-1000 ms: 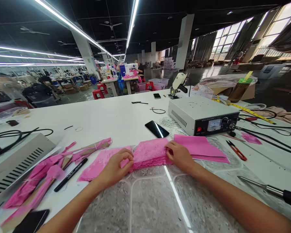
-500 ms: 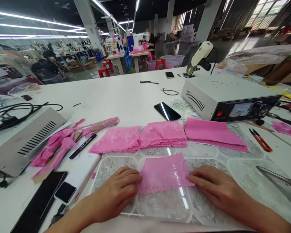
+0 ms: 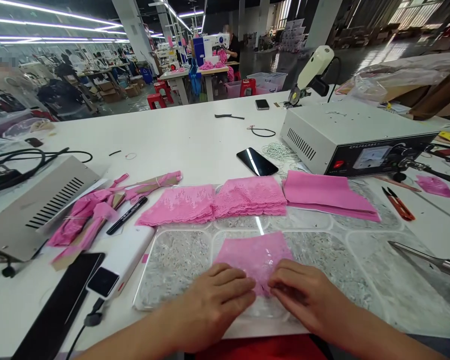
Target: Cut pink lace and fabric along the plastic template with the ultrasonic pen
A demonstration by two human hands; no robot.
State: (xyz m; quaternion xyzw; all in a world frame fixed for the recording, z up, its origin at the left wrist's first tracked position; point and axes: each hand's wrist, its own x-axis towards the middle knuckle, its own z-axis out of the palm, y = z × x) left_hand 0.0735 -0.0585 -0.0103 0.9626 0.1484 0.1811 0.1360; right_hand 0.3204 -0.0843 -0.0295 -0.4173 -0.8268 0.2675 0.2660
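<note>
A thin pink lace piece (image 3: pixel 253 250) lies on the clear-surfaced mat in front of me. My left hand (image 3: pixel 223 300) is over its lower left part, thumb and fingers brought together at the near edge. At the near edge to the right, my right hand (image 3: pixel 303 295) is closed in a pinch on the fabric. A small gap of pink shows between the two sets of fingertips. Behind it are two stacks of scalloped pink lace, a left stack (image 3: pixel 182 205) and a middle stack (image 3: pixel 249 197), beside a stack of smooth pink fabric (image 3: pixel 326 195).
To the right are orange-handled snips (image 3: pixel 398 204), a pointed metal tool (image 3: pixel 431 257) and a grey control box (image 3: pixel 360 135). A phone (image 3: pixel 257 162) lies behind the stacks. On the left are a black marker (image 3: pixel 126 216), a white power bank (image 3: pixel 125 262) and another grey box (image 3: pixel 41 205).
Both hands have moved inward from the lace piece's sides to its near edge, now close together. The right fingers have curled into a pinch. The view has shifted slightly.
</note>
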